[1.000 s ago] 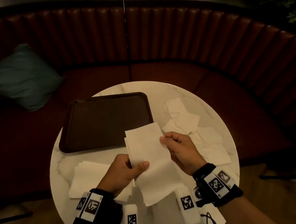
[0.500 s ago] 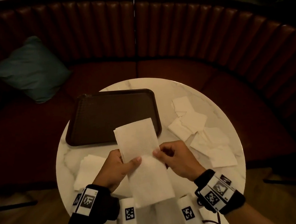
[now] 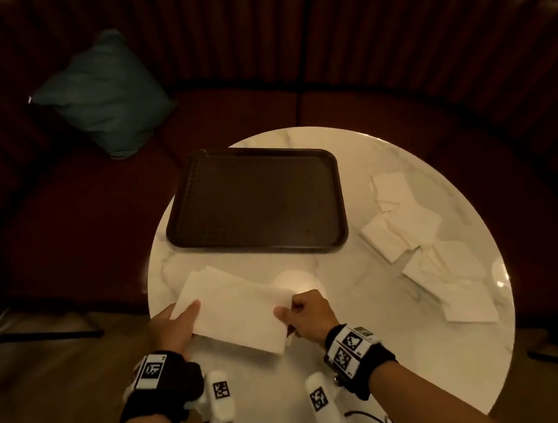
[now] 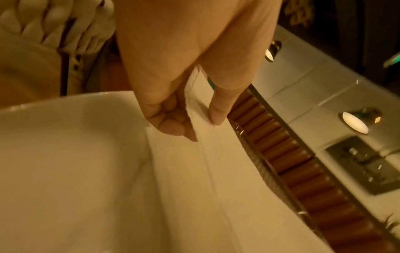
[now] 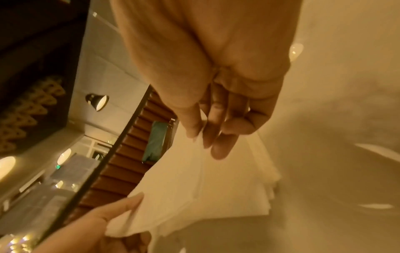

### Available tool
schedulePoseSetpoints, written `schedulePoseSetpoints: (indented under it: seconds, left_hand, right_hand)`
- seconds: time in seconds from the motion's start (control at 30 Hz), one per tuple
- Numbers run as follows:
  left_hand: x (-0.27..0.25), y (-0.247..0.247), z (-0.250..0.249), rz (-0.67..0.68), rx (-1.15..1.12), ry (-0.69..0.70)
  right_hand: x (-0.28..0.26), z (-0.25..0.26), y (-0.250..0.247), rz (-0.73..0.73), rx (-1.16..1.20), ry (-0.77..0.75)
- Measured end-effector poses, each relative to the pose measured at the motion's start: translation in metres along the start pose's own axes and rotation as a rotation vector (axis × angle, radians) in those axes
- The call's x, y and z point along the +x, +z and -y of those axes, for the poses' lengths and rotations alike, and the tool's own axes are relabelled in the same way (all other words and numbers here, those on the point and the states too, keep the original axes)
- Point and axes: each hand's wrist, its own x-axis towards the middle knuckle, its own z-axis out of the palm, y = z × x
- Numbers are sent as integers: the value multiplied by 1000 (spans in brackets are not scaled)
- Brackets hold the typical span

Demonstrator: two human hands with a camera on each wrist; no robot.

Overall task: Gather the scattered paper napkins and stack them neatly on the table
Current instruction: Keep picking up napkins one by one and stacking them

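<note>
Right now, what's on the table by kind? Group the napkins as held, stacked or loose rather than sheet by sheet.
Brown tray: 1
Held napkin, pinched by left hand and right hand: 1
Napkin stack under it: 1
Loose napkin scatter, sheets overlapping, count unclear: 1
Total: 4 on the marble table

brown tray point(image 3: 256, 203) on table | teal cushion point(image 3: 103, 95) on what looks like red booth seat point(image 3: 397, 106)

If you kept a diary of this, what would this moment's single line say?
left hand: pinching white paper napkin | right hand: pinching same napkin | napkin: over stack, round marble table | loose napkins: ungathered
</note>
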Motion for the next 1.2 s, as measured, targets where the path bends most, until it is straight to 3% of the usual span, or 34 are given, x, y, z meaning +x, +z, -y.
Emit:
schedulePoseSetpoints:
  seconds: [0.13,0.3,0.43,0.5,0.6,0.73,0.87,0.97,1.07,1.2]
  left_hand:
    - [20,2,3,-26,373,146]
    - [27,13,5,-71,506,261]
    - [25,18,1,-100,557,266]
    - [18,17,-4,-147,514,196]
    - [7,12,-1,-182,399,-89]
    - [-34,29,14,77,-41,-447]
    - [-52,63,8,249,-182,-422]
    - [-44,66,10,242,-305,-418]
    - [-40,64,17,176,-218,-424]
    - [-43,67,11,196,-64,-395]
  right_hand:
    - [15,-7,14,-159,-148,57]
    - [23,-15,19,-262,-254,88]
    - [27,-16,16,-307,-280,40]
    - [22,-11,14,-319,-280,-15]
    - [20,5,16,-210,-568,-212]
    - [37,28,28,114,-781,-332]
    - [45,39,35,179,-939,-340]
    - [49,39,29,185,-949,-323]
    - [53,34,23,175,-946,-335]
    - [54,33,14,162,-836,-288]
